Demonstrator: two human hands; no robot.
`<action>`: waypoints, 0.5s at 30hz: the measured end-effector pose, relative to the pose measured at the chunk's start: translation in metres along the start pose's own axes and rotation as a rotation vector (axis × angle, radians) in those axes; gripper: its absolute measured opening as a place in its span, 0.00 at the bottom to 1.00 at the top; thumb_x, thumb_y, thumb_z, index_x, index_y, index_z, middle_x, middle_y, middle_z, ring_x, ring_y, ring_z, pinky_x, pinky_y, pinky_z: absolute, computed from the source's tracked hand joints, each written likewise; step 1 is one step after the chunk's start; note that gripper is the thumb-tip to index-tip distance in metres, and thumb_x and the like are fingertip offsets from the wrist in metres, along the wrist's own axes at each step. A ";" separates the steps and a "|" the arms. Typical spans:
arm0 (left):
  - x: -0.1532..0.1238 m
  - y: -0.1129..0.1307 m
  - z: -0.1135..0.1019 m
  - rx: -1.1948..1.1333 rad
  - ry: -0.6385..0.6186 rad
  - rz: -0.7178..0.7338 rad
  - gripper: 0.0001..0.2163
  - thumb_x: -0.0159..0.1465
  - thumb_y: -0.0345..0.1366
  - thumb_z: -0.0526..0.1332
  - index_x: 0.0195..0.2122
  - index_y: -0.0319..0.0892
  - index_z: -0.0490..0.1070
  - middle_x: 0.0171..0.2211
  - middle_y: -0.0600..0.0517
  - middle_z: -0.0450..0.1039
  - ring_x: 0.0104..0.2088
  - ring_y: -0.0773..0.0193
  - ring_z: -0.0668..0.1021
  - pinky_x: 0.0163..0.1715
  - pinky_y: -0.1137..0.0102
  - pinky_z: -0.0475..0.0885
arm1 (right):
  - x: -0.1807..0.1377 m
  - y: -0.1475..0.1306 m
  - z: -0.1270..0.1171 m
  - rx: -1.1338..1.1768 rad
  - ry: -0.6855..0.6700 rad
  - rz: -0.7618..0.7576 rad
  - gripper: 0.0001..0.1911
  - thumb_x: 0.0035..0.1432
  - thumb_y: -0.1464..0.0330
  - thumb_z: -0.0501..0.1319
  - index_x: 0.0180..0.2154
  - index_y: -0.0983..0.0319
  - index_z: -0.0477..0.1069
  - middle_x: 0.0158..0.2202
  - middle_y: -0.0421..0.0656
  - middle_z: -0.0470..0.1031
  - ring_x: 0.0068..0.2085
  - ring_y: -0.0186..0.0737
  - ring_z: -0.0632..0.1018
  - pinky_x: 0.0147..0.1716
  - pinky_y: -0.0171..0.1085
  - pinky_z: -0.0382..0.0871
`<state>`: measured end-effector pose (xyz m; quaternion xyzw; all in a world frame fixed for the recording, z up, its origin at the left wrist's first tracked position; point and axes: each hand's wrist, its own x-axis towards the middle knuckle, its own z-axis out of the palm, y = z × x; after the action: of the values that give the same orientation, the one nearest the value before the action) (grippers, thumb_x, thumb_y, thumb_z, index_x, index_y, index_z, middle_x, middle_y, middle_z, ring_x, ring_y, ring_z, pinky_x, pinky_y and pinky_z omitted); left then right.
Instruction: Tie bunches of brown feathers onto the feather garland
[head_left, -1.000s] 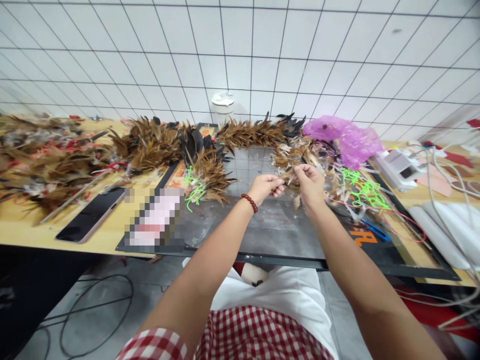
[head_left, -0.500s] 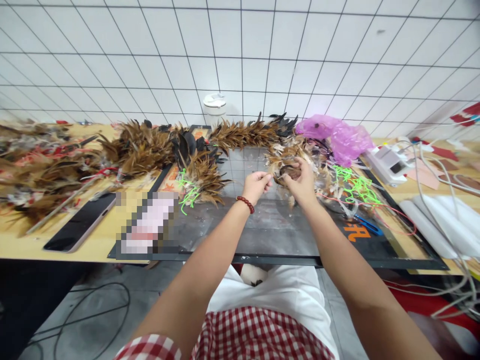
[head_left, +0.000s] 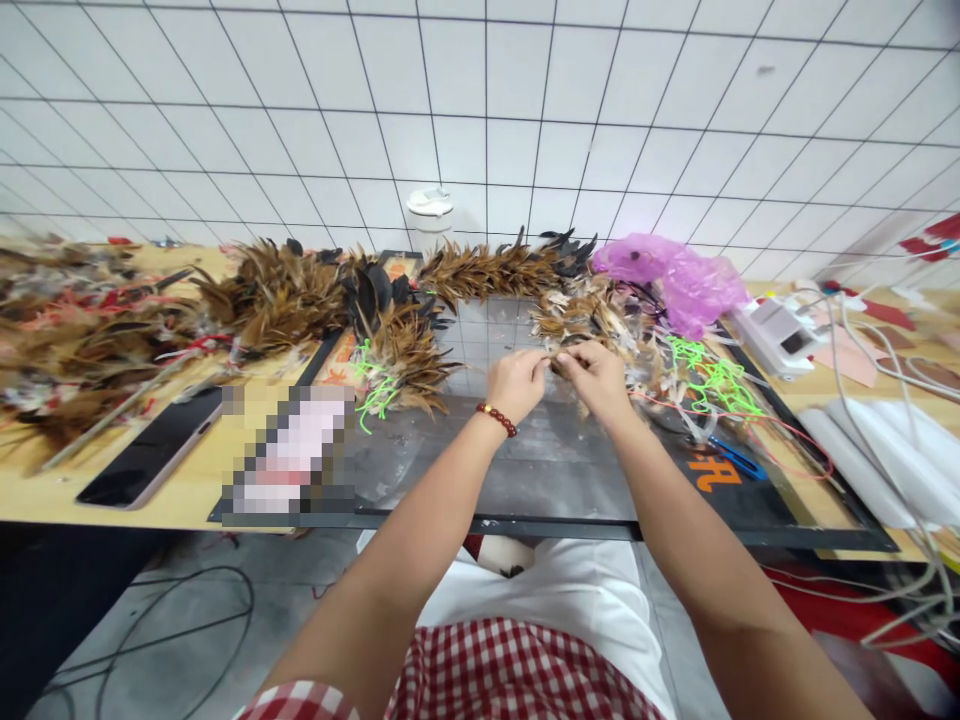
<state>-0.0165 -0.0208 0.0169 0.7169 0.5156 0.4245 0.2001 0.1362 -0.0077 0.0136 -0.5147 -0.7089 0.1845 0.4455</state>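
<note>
My left hand (head_left: 517, 385), with a beaded bracelet (head_left: 497, 419) at the wrist, is closed in a pinch over the dark glossy board (head_left: 465, 450). What its fingertips hold is too small to make out. Close beside it, my right hand (head_left: 596, 380) pinches a small brown feather (head_left: 556, 362), partly hidden by the fingers. Just behind the right hand lies a loose heap of brown and white feathers (head_left: 581, 312). Bright green strings (head_left: 709, 375) and blue-handled scissors (head_left: 739, 460) are to its right. Left of my hands sits a feather bunch (head_left: 409, 360) with green ties.
A feather garland (head_left: 491, 270) runs along the back, near a white lidded cup (head_left: 430, 208). A pink plastic bag (head_left: 675, 280) and a white power strip (head_left: 780, 335) are at right. More feathers (head_left: 105, 340) and a phone (head_left: 150, 450) lie at left.
My right hand has lowered and moved in toward the left, its fingers closing. The two hands' fingertips are now nearly together. The view has shifted slightly.
</note>
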 end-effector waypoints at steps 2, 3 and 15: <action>0.004 -0.004 0.003 -0.138 0.053 -0.063 0.09 0.60 0.32 0.57 0.39 0.43 0.75 0.39 0.47 0.76 0.39 0.62 0.76 0.42 0.68 0.69 | 0.003 0.000 0.002 0.292 -0.017 0.234 0.17 0.52 0.55 0.58 0.27 0.62 0.73 0.24 0.41 0.69 0.26 0.35 0.67 0.27 0.35 0.61; 0.006 -0.007 0.005 -0.220 0.061 -0.118 0.09 0.59 0.32 0.57 0.38 0.42 0.75 0.38 0.47 0.76 0.36 0.64 0.76 0.39 0.69 0.70 | 0.004 -0.001 0.003 0.427 -0.032 0.328 0.18 0.50 0.54 0.59 0.27 0.63 0.73 0.24 0.41 0.69 0.25 0.33 0.66 0.25 0.34 0.60; 0.007 -0.002 0.012 -0.717 -0.144 -0.476 0.03 0.53 0.28 0.64 0.29 0.36 0.72 0.19 0.55 0.69 0.18 0.74 0.69 0.20 0.76 0.65 | 0.000 -0.011 0.010 0.681 -0.097 0.399 0.19 0.48 0.53 0.62 0.31 0.62 0.74 0.25 0.41 0.70 0.24 0.30 0.67 0.25 0.32 0.62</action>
<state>-0.0074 -0.0117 0.0117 0.4911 0.4712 0.4678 0.5639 0.1221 -0.0097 0.0163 -0.4560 -0.5133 0.5161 0.5121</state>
